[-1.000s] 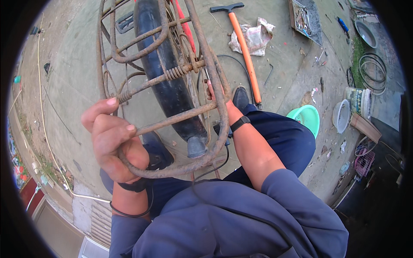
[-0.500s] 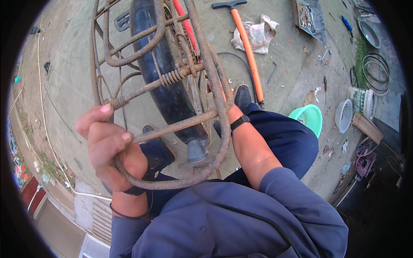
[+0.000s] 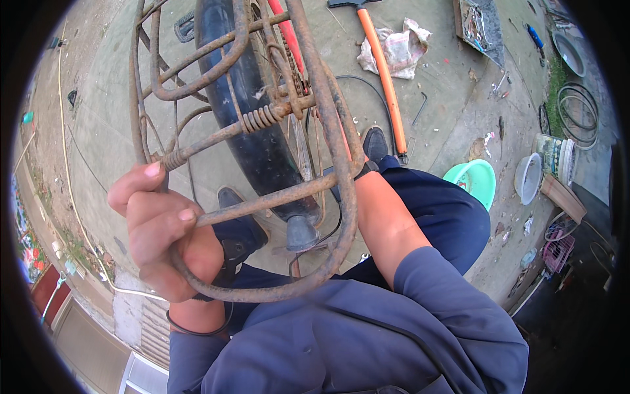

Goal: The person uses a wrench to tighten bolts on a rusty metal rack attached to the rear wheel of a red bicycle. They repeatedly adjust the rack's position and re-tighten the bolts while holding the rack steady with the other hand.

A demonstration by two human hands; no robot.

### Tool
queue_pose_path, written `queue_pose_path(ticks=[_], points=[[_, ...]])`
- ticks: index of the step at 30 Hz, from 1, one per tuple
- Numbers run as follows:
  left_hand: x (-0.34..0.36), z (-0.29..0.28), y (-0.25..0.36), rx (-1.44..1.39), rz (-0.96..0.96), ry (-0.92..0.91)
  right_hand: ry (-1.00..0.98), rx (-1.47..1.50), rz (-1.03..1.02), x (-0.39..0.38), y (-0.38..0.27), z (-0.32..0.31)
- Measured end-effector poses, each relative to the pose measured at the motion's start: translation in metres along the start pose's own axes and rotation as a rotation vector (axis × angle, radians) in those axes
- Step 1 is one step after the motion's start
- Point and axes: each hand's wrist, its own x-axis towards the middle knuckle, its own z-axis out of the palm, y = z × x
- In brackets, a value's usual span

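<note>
A rusty bicycle rear rack [image 3: 262, 199] with a coil spring [image 3: 260, 119] on its crossbar fills the middle of the view. My left hand [image 3: 164, 230] is closed round its left rear corner, thumb and fingers wrapped about the tubing. Below the rack runs the black rear mudguard [image 3: 226, 85], ending in a grey cup-shaped piece [image 3: 302, 234]. My right forearm [image 3: 390, 213] reaches forward beneath the rack's right side. The rack's tubing hides most of my right hand, so its fingers cannot be made out. Beyond it show a chain and a red frame tube [image 3: 287, 36].
An orange-barrelled floor pump [image 3: 384, 85] lies ahead beside a crumpled whitish sack [image 3: 410, 49] and a hex key [image 3: 420, 108]. To the right are a tool tray [image 3: 474, 26], a green basin [image 3: 482, 184], a white tub [image 3: 527, 178] and a bucket [image 3: 558, 157].
My right hand has gone slightly further forward under the rack, its wristband now partly behind the tubing. The rack's rear end has shifted slightly toward me, my left hand still on it.
</note>
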Motion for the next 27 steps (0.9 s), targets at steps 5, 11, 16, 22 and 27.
queue_pose_path(ticks=[5, 11, 16, 22, 27], points=[[0.002, 0.000, 0.001, -0.025, 0.006, 0.004, -0.049, 0.016, -0.003, 0.005, 0.008, -0.001], [0.001, 0.002, -0.002, -0.018, 0.018, 0.028, -0.105, -0.320, -0.107, 0.014, 0.019, -0.002], [0.001, 0.003, -0.003, -0.045, 0.019, 0.058, -0.155, -0.441, -0.096, 0.023, 0.031, -0.013], [0.001, 0.005, -0.006, -0.080, 0.020, 0.092, -0.064, -0.310, 0.155, 0.018, 0.024, -0.006], [-0.001, 0.014, -0.011, -0.139, 0.019, 0.198, -0.141, -0.511, 0.224, 0.009, -0.017, -0.001]])
